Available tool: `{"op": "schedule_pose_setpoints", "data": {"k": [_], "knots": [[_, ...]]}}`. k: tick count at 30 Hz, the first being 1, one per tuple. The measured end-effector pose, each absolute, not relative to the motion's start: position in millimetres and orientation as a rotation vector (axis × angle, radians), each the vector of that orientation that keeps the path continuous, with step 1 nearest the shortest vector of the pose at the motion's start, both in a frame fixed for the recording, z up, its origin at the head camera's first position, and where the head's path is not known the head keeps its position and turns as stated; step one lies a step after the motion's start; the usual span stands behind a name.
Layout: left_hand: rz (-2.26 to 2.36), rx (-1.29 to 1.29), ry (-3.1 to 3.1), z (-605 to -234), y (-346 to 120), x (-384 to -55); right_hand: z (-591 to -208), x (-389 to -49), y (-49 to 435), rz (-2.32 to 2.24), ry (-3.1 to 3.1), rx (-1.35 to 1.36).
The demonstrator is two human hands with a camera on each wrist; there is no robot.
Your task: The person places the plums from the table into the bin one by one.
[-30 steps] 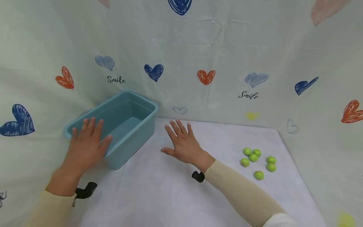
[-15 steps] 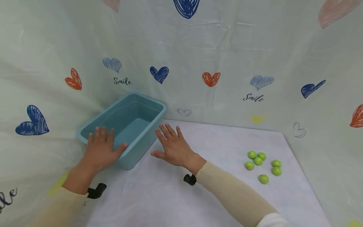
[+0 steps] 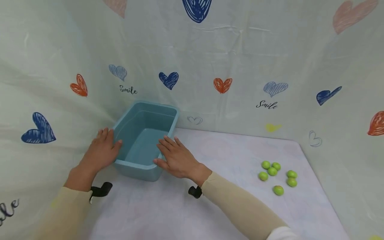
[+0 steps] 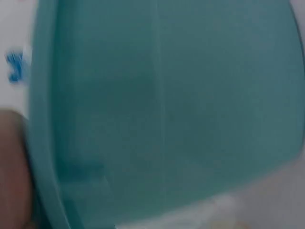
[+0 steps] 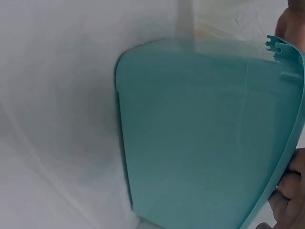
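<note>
A blue-green plastic tub [image 3: 136, 170] stands on the white-covered table at the left, its opening facing up. My left hand [image 3: 100, 151] rests at its left rim, fingers extended and thumb over the edge. On the opposite side, my right hand [image 3: 177, 159] lies against the right rim near the front corner, fingers stretched forward. The tub's side wall [image 4: 181, 105] fills most of the left wrist view. In the right wrist view, fingertips [image 5: 288, 191] show at the rim of the tub [image 5: 190, 133].
Several small round green fruits [image 3: 272, 171] lie loose on the right part of the table [image 3: 228, 200]. A pale curtain [image 3: 246, 50] printed with hearts and "Smile" rises behind the table and along its sides.
The tub has turned from slanting right to sitting straighter, its near end swung to the right. My right hand has moved left to its rim; my left hand has shifted to the left rim.
</note>
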State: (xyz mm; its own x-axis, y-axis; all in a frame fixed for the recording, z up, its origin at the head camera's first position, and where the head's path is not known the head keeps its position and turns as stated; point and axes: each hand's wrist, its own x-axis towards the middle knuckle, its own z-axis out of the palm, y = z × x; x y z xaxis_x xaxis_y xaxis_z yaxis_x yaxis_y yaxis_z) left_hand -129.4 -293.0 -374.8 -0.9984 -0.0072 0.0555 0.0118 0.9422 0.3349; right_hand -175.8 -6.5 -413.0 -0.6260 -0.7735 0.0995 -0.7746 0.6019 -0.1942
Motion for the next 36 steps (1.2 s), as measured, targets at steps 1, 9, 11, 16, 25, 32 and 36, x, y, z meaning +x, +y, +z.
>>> {"op": "schedule_pose_setpoints", "data": {"k": [1, 9, 11, 16, 25, 32, 36], "knots": [[-0.581, 0.025, -3.091, -375, -301, -133, -413, -175, -5, 0.342, -2.812, 1.361], [-0.544, 0.019, -3.164, -384, -270, -127, -418, -171, 26, 0.52, -2.799, 1.293], [-0.51, -0.043, -3.158, -385, -250, -119, -422, -167, 42, 0.606, -2.812, 1.229], [-0.491, -0.153, -3.143, -384, -203, -99, -424, -151, 89, 0.775, -2.872, 1.011], [-0.589, -0.244, -3.141, -387, -142, -68, -414, -128, 147, 0.822, -2.92, 0.792], [-0.529, -0.412, -3.149, -379, -141, -59, -408, -109, 162, 0.7, -2.926, 0.775], [-0.443, -0.473, -3.084, -382, -145, -71, -406, -101, 166, 0.581, -2.921, 0.755]]}}
